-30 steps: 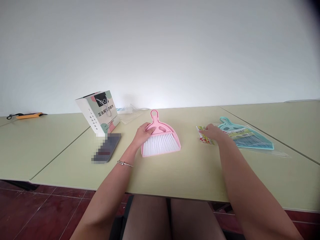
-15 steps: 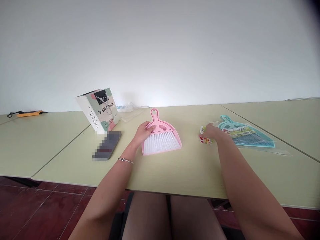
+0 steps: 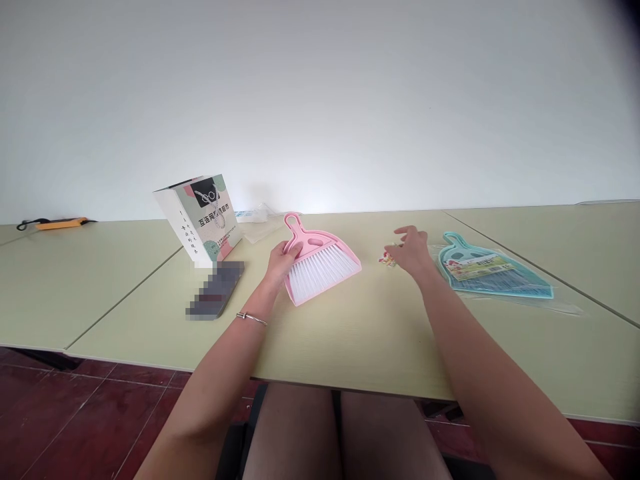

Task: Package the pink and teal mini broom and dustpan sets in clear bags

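Here's the pink dustpan (image 3: 327,239), mid-table, its white-bristled brush (image 3: 323,272) nested in it, the loop handle pointing to the wall and the whole set turned slightly askew. The left hand (image 3: 281,261) is closed on its left side by the handle's base, thumb on top, fingers tucked out of sight beneath. Across the gap, the right hand (image 3: 414,253) is loosely open, fingers parted and bent, over a crumpled, colourful card (image 3: 387,259) (half hidden by the thumb, so whether they touch, I can't tell). The hands are well apart. Both forearms slant inward from the bottom edge, which cuts them off; a bracelet (image 3: 251,319) circles the left wrist. Right of the right hand lies a teal dustpan (image 3: 467,252) in clear wrapping, its label too small to read. Over left, a dark phone (image 3: 230,283), partly pixelated, lies before a paper bag (image 3: 213,223).
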Tool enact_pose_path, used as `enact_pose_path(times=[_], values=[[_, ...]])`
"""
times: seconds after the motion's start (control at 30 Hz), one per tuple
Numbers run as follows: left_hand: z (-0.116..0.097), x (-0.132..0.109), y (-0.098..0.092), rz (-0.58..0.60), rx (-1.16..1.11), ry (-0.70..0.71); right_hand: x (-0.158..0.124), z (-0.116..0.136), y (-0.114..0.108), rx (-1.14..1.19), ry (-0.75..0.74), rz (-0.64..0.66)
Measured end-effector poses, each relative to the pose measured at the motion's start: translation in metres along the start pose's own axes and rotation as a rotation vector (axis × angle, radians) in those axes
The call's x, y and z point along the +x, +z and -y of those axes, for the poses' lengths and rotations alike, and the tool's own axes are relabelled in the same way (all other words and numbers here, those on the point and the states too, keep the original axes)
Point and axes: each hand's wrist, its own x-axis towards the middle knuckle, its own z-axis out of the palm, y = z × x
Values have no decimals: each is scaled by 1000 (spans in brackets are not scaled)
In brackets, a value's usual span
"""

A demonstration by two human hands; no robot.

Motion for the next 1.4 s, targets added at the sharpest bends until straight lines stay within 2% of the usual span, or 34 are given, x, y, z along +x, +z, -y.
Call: enact_pose_path(times=[0.1,0.2,0.3,0.4,0.53,0.63,0.83,1.0,1.13,1.23,1.3,1.4], values=[[6,4,1,-62,-71,-58,-22,31,12,328,-178,-164],[11,4,4,-88,-149,-108,-50,54,31,491,-392,-179],[14,3,6,-57,-245,-139,-72,62,50,462,-609,-78],[14,3,6,-42,-336,-154,-82,61,63,356,-793,14],[13,3,4,-59,-405,-180,-82,57,68,268,-924,31],[11,3,4,-75,-419,-192,-81,57,65,200,-984,66],[12,6,3,-128,-448,-252,-86,60,60,72,-1048,270],[16,10,1,-122,-466,-278,-88,59,62,3,-1083,364],[16,11,1,-124,-449,-268,-82,57,56,-141,-988,324],[14,9,1,-84,-460,-273,-76,55,50,-205,-899,267],[12,7,2,-13,-470,-247,-74,55,49,-224,-864,234],[7,3,2,155,-452,-171,-73,54,49,-227,-838,207]])
